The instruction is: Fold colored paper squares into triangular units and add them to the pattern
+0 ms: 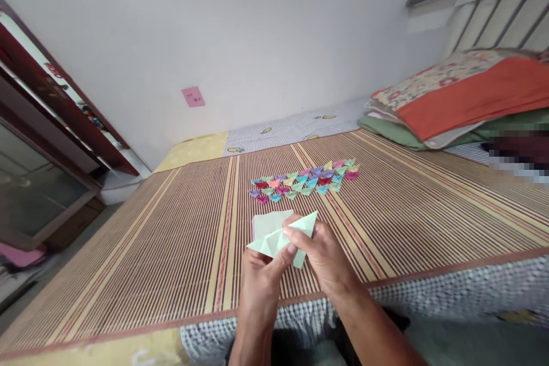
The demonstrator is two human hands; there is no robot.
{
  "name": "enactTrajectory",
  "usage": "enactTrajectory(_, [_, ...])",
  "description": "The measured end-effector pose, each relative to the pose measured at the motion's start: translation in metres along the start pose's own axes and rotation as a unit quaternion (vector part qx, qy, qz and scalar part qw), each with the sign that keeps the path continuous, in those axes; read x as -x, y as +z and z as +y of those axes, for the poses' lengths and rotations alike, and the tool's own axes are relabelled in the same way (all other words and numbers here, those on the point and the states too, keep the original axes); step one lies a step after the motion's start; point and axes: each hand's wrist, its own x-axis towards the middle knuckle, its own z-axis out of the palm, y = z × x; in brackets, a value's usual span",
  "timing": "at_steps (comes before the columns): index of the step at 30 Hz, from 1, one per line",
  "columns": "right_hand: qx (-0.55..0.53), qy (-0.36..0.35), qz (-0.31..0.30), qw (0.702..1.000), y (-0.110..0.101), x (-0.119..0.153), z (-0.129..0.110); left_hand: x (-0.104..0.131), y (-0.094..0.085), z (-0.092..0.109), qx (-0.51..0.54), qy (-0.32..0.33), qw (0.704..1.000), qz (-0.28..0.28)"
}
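Observation:
Between my two hands is a pale green sheet of origami paper (271,242), partly folded, with pointed corners to the left and upper right and creases across its middle. My left hand (265,274) grips its lower left part, thumb on top and fingers underneath. My right hand (319,249) pinches the right part, with the thumb pressed near the middle crease. Just behind the held sheet lies a stack of square paper (268,222), pale on top, partly hidden by my hands. Beyond it, several small folded paper boats (300,180) in many colours stand in rows.
A striped bamboo mat (189,229) covers the bed. Folded bedding (463,97), orange, floral and green, is piled at the right. A pink note (193,96) sticks to the white wall (278,40). At the left is a glass-panelled door (30,177).

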Motion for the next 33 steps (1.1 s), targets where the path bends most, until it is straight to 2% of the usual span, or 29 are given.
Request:
enactTrajectory(4, [0.031, -0.024, -0.066, 0.997, 0.001, 0.041, -0.019, 0.037, 0.009, 0.015, -0.003, 0.016, 0.999, 0.04])
enactTrajectory(9, [0.134, -0.048, -0.109, 0.984, -0.002, 0.091, -0.037, 0.08, 0.021, 0.03, 0.0, 0.039, 0.995, 0.089])
enactTrajectory(17, [0.222, -0.094, -0.139, 0.96, -0.011, 0.152, -0.06, 0.123, 0.046, 0.035, 0.092, 0.022, 0.992, 0.085])
enactTrajectory(22, [0.243, -0.104, -0.157, 0.951, -0.028, 0.17, -0.067, 0.142, 0.053, 0.027, 0.049, 0.043, 0.997, 0.049])
enactTrajectory(24, [0.208, -0.103, -0.139, 0.963, -0.032, 0.173, -0.071, 0.148, 0.055, 0.025, 0.008, 0.058, 0.998, 0.029])
enactTrajectory(27, [0.156, -0.115, -0.07, 0.978, -0.033, 0.173, -0.074, 0.152, 0.058, 0.024, -0.043, 0.065, 0.997, 0.009])
enactTrajectory(30, [0.136, -0.144, 0.018, 0.98, -0.035, 0.17, -0.073, 0.153, 0.06, 0.026, -0.081, 0.053, 0.995, -0.013])
enactTrajectory(33, [0.088, -0.148, 0.07, 0.982, -0.045, 0.165, -0.073, 0.151, 0.055, 0.028, -0.101, 0.046, 0.992, -0.052])
